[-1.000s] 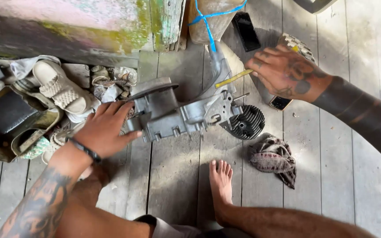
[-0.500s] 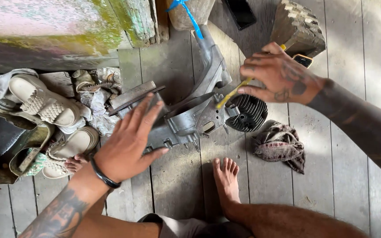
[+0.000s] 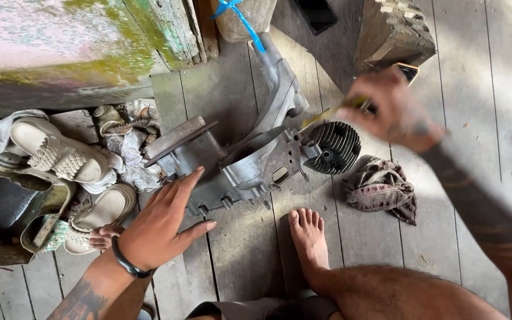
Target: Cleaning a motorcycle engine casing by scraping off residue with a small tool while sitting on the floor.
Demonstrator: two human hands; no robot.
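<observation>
Comparing with half a second ago, your right hand (image 3: 397,112) has lifted and blurred, fingers clenched around one yellow-handled tool (image 3: 334,111). Your left hand (image 3: 162,224) lies open, flat against the one grey engine casing (image 3: 238,166) mid-floor. Two pale sandals (image 3: 60,155) sit left; one rag (image 3: 380,188) right.

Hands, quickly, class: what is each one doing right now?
Left hand: open, fingers spread, resting on the engine casing.
Right hand: blurred, closed around a yellow-handled tool.
</observation>
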